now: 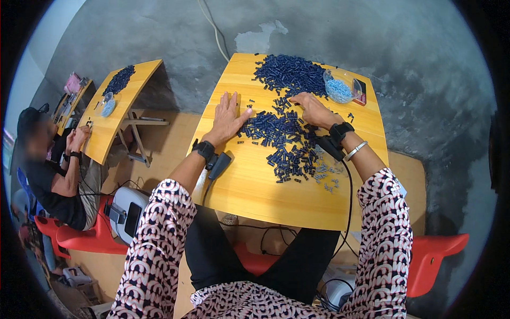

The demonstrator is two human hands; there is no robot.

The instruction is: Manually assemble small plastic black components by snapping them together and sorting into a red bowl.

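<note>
My left hand (228,121) lies flat on the yellow table, fingers spread and nothing held. Its thumb touches the left edge of a loose spread of small dark blue cylindrical pieces (276,127). Across that spread, my right hand (316,110) rests with fingers bent and pressed together, the fingertips among the pieces. Whatever those fingers may hold is hidden. Beyond my hands rises a larger heap of the same dark pieces (292,72). Small clear or greyish pieces (326,170) are scattered at the near right of the spread.
A clear bowl of light blue pieces (340,90) stands at the table's far right, beside a dark red item (361,93). Black cables hang from both wrist devices. To the left, a person (58,165) works at another yellow table (119,103). Red chairs stand nearby.
</note>
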